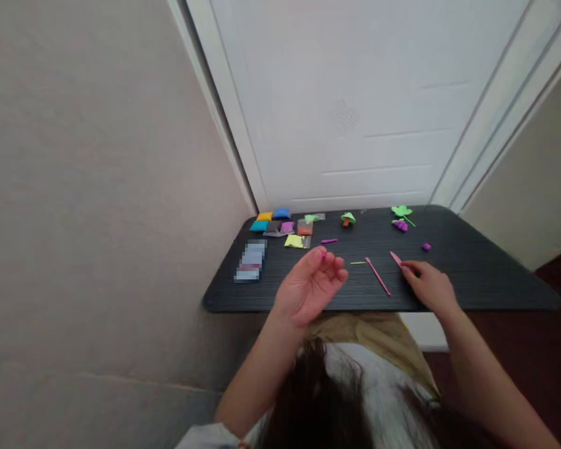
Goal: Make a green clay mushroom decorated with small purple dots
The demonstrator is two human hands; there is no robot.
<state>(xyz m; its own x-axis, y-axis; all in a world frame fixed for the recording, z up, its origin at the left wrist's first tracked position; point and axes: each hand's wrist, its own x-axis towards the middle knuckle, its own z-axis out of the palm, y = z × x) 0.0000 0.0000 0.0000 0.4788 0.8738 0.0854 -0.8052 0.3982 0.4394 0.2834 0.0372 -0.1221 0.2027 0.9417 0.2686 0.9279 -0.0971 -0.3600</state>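
Right hand (430, 287), half curled, is touching the near end of the pink knife (395, 257) on the worktop (481, 274); cannot tell whether gripping. Knife's long axis is pointing half past ten from it. Left hand (310, 291), farther off at nine, is pinching a purple piece (324, 254).

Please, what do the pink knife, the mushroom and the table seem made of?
Knife: probably plastic, smooth, evenly pink. Mushroom: perhaps modelling clay, matte, with solid green and orange-brown colour. Table: black, fine-lined top, maybe wood-grain laminate; its core is hidden.
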